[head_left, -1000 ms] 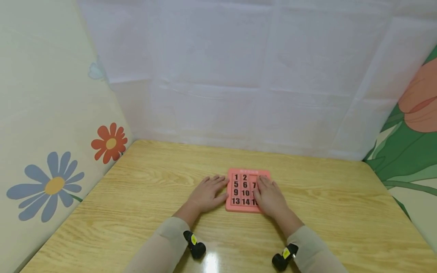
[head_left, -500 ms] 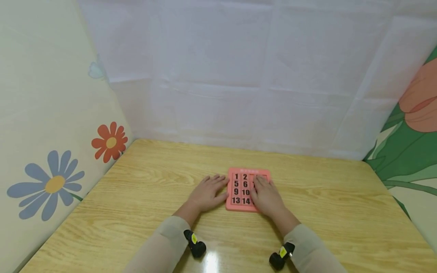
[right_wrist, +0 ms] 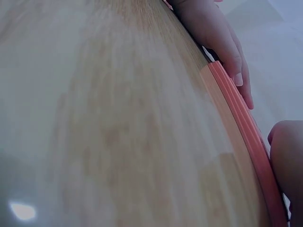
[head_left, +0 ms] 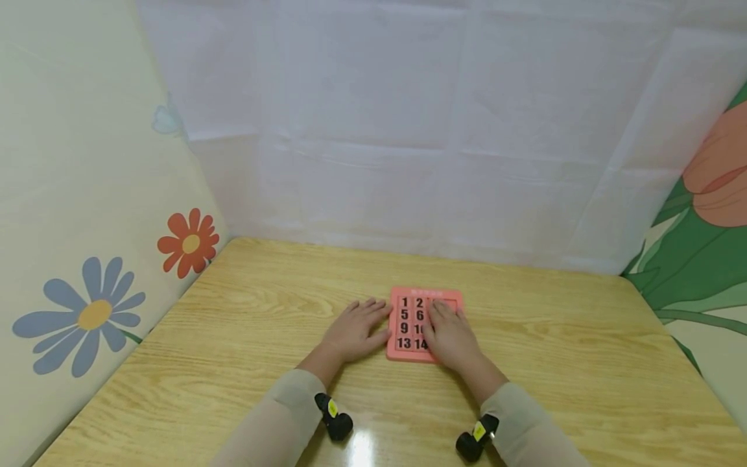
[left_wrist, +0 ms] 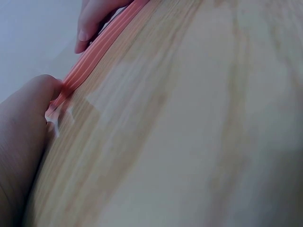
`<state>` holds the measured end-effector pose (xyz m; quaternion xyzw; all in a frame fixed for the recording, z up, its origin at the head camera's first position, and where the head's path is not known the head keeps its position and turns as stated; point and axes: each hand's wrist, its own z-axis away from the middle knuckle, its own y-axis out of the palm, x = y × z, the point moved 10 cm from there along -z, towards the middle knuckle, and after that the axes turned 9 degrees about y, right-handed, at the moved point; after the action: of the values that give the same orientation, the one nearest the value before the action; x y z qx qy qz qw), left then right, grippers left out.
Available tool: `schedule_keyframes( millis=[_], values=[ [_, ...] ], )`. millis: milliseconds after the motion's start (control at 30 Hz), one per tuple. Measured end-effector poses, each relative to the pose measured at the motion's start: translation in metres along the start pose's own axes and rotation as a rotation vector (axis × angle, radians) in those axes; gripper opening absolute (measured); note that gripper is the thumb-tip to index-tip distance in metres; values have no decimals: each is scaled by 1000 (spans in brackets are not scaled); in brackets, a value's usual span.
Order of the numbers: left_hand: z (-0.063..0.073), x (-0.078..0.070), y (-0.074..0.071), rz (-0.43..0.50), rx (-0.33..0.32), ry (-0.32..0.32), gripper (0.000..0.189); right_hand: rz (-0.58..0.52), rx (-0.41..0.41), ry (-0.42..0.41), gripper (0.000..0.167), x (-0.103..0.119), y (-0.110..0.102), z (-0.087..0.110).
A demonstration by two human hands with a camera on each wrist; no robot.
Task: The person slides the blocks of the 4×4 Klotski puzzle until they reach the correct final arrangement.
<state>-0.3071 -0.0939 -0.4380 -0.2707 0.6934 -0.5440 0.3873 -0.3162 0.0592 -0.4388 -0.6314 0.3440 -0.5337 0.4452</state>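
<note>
A pink number slide puzzle [head_left: 412, 322] lies flat on the wooden table. Black numerals on its two left columns show, among them 1, 5, 9 and 13. My left hand [head_left: 352, 334] rests on the table at the puzzle's left side, fingers spread, with fingertips and thumb at the frame's edge. Over the right columns lies my right hand [head_left: 453, 335], its fingers fairly straight and touching the tiles; most numbers there are hidden beneath it. Part of the top right slot shows bare pink. In the left wrist view my left thumb [left_wrist: 33, 101] meets the frame's corner.
The wooden table [head_left: 280, 279] reaches back to a white sheet [head_left: 362, 130]. Flower-patterned walls stand at left and right. Black wrist cameras sit on the left sleeve [head_left: 268, 421] and the right sleeve [head_left: 531, 421], low over the table.
My right hand has slid left across the puzzle, covering the third column and part of the second, and uncovering the top right slot. My left hand has stayed in place.
</note>
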Motion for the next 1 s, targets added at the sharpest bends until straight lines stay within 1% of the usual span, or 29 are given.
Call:
schedule_keyframes(
  millis=[233,600,767,1000],
  values=[
    [-1,-1,-1,-5,-7,2,63,5,21,9,56,1,2,0],
    [0,-1,-1,-2,-5,4,63,-17,2,-7,56,2,-2,3],
    [0,0,0,-4,-7,11,63,-39,-20,-16,54,-2,-4,6],
    [-1,1,2,-1,1,8,63,-46,-29,-17,54,-14,-7,15]
  ],
)
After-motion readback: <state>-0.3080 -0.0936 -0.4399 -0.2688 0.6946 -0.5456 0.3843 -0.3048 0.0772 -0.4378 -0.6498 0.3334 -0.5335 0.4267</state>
